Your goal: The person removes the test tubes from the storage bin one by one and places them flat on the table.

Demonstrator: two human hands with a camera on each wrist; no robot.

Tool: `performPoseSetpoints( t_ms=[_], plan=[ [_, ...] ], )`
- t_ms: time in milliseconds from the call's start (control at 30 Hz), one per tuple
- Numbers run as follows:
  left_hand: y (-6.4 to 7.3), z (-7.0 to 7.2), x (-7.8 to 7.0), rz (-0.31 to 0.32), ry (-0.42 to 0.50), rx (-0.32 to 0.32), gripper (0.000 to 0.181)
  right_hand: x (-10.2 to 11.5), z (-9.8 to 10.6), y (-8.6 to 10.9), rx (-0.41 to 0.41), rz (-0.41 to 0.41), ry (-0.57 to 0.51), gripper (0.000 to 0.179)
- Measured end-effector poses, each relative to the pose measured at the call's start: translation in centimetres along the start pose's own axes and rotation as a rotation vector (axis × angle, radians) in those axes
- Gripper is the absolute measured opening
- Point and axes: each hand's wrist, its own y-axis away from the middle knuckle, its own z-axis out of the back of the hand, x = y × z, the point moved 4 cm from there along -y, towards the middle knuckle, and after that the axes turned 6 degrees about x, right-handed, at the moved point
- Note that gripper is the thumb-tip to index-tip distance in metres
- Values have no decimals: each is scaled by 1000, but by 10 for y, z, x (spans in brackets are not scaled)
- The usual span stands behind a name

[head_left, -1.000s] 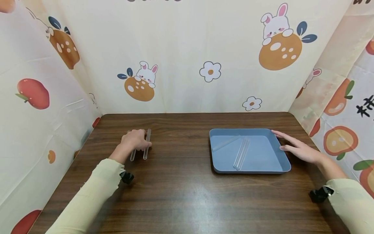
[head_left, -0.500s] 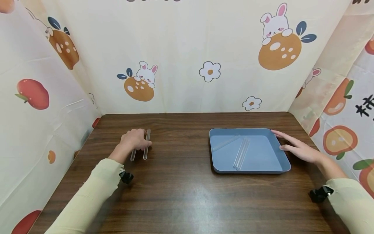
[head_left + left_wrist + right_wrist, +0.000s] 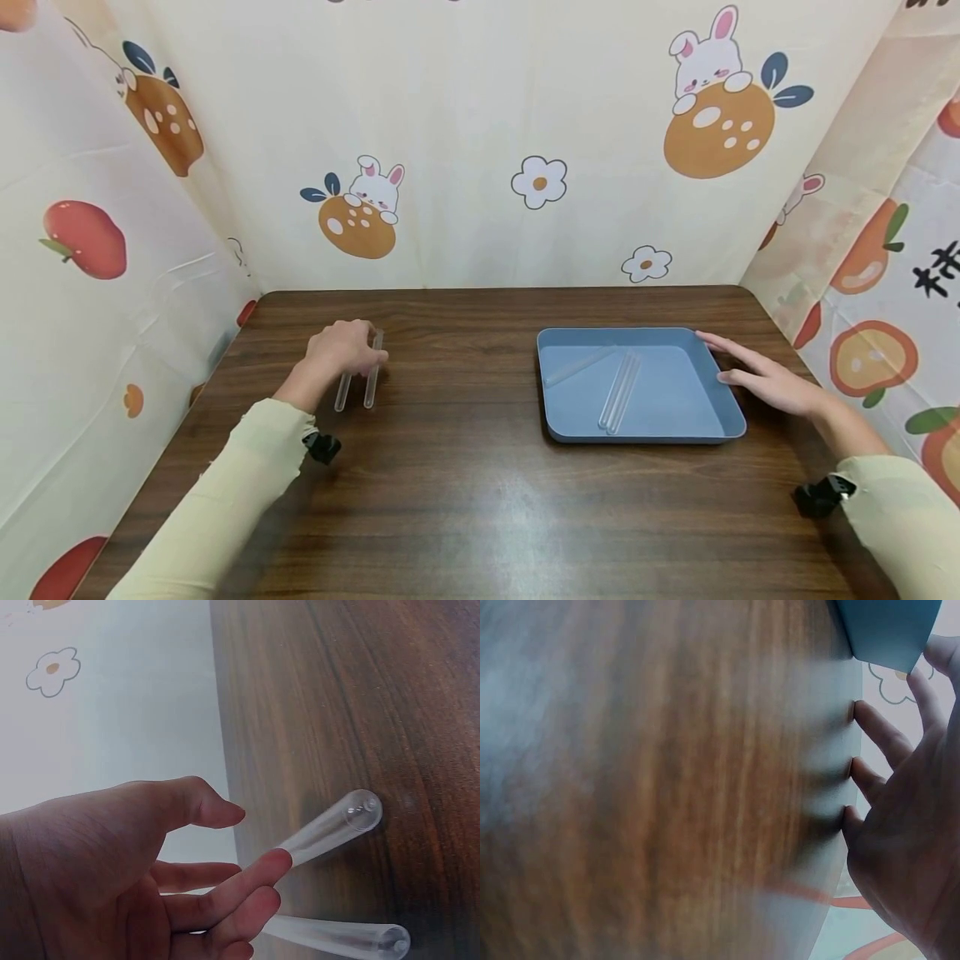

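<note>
My left hand is over two clear test tubes lying on the table at the left. Thumb and fingers stand apart in the left wrist view, with loosely bent fingers overlapping both tubes. The nearer-to-centre tube shows its rounded end toward me; its middle is partly hidden by the hand. Beside it, the other tube is mostly covered. On the right, my right hand rests with extended fingers at the right rim of a blue tray. Inside the tray lie two side-by-side tubes and one slanted tube.
A dark wood-grain table carries everything. Its back edge meets a printed curtain, which also closes in both sides. Bare tabletop stretches between the left hand and the tray.
My left hand has shifted slightly up and back in the head view. The tube nearer the centre has moved a little left. My right hand and the tray stay put.
</note>
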Motion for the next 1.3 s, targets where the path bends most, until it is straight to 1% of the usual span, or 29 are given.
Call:
performPoseSetpoints(
  t_ms=[167,333,433,633,833,1067,1300],
  plan=[
    [1,7,-2,0,-12,-10,68,0,0,0,0,2,0,70],
    [2,14,-6,2,-32,-38,68,-1,0,0,2,5,-7,70],
    [2,16,-8,-2,-35,-44,67,-1,0,1,0,4,-7,70],
    [0,13,-10,-19,-29,-41,66,-1,-1,1,2,1,-1,70],
    [-4,9,-15,-28,-28,-25,67,-2,0,-1,6,-12,-3,69],
    [-6,7,-27,-54,-30,-34,66,-3,0,-3,10,-20,-5,70],
    [-10,5,-44,-80,-42,-75,65,-3,0,0,2,-18,-4,70]
  ],
)
